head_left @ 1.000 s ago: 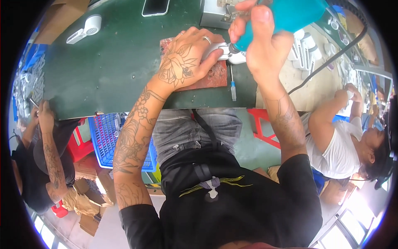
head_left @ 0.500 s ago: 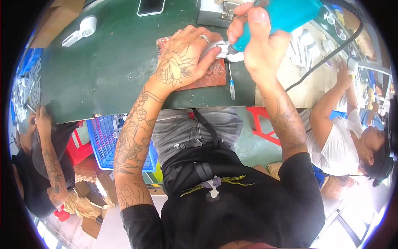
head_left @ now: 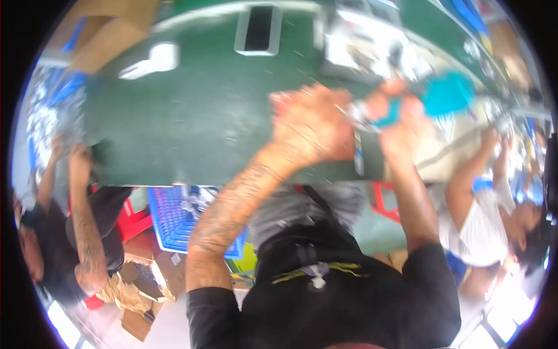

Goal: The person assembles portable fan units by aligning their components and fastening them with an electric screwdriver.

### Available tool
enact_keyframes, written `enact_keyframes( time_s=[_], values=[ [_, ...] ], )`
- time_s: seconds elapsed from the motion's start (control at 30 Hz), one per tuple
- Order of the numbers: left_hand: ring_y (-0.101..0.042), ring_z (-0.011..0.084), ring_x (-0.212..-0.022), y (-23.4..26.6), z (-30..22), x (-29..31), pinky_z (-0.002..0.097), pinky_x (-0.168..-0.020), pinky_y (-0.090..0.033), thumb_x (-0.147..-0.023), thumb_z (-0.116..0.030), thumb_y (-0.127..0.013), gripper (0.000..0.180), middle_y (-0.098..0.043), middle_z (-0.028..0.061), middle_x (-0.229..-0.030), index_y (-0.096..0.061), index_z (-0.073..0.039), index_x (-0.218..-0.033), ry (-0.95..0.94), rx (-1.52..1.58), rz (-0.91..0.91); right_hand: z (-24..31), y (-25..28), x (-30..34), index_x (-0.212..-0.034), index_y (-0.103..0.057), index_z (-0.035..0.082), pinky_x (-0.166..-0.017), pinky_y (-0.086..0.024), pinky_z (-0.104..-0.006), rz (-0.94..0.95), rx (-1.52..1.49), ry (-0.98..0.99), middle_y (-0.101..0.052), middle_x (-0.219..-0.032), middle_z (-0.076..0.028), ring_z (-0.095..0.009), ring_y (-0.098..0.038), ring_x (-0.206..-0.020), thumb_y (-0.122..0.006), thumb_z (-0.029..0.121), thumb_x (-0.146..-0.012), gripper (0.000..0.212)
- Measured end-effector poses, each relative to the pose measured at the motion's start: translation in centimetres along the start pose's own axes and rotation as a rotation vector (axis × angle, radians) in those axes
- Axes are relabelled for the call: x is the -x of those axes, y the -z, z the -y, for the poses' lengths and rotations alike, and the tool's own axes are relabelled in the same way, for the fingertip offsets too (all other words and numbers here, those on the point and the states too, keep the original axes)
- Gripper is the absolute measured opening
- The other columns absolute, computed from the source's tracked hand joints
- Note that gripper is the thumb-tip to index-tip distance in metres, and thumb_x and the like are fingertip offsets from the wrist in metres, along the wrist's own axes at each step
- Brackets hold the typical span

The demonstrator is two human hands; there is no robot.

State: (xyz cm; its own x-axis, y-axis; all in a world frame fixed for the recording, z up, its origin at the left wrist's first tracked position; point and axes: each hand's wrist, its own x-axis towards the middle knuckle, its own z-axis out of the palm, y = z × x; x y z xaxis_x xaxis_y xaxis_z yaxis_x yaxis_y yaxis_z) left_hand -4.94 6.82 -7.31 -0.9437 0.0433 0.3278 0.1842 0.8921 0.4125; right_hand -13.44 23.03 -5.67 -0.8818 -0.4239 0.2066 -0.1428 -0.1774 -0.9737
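Motion blurs both hands over the green workbench (head_left: 174, 128). My left hand (head_left: 314, 125) is closed at a small white plastic part (head_left: 361, 113), above a reddish mat (head_left: 281, 100) that it mostly covers. My right hand (head_left: 407, 125) wraps round a teal electric screwdriver (head_left: 447, 94), whose body slants up to the right. The tool's front end points toward the white part; whether it touches cannot be made out. Between my hands and the bench's near edge lies a small screwdriver with a blue handle (head_left: 358, 156).
A phone (head_left: 260, 29) and a white shower-head-like piece (head_left: 163, 58) lie on the bench. A metal fixture (head_left: 366, 43) stands behind my hands. Below the edge is a blue basket (head_left: 174, 227). Co-workers sit left (head_left: 87, 232) and right (head_left: 479, 227).
The whole view has shifted, so the bench appears lower and further right. My left hand has moved slightly right over the mat, and the electric screwdriver is held lower and more level.
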Motion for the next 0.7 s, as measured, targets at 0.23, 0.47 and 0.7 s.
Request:
enact_keyframes(
  time_s=[0.23,0.47,0.7],
  values=[
    [-0.062,0.0268,-0.112,4.0,0.5,4.2,0.0445,-0.099,-0.048,-0.083,-0.018,-0.066,0.035,-0.067,0.009,-0.116,-0.066,-0.007,-0.116,-0.222,-0.086,-0.108,6.8,3.5,1.8,-0.112,-0.062,0.006,-0.06,-0.037,-0.0281,-0.328,-0.301,0.256,-0.044,-0.069,0.0,-0.014,-0.043,-0.062,-0.055,0.074,-0.093,0.07],
    [-0.061,0.0365,-0.115,13.3,15.5,14.1,0.0508,-0.106,-0.046,-0.083,-0.002,-0.069,0.031,-0.066,0.0135,-0.117,-0.064,-0.005,-0.114,0.253,-0.152,-0.226,4.7,1.6,2.9,-0.117,-0.058,0.002,-0.067,-0.04,-0.0317,-0.323,-0.157,0.166,-0.049,-0.076,-0.005,-0.018,-0.046,-0.072,-0.052,0.062,-0.102,0.062],
    [-0.062,0.0371,-0.119,16.2,10.4,11.7,0.0477,-0.104,-0.047,-0.089,-0.001,-0.068,0.039,-0.064,0.0191,-0.129,-0.063,-0.001,-0.127,0.412,-0.379,-0.415,2.3,1.7,3.8,-0.124,-0.059,-0.002,-0.074,-0.049,-0.0303,-0.361,0.101,0.024,-0.067,-0.086,-0.006,-0.016,-0.064,-0.082,-0.058,0.03,-0.105,0.036]
  ],
)
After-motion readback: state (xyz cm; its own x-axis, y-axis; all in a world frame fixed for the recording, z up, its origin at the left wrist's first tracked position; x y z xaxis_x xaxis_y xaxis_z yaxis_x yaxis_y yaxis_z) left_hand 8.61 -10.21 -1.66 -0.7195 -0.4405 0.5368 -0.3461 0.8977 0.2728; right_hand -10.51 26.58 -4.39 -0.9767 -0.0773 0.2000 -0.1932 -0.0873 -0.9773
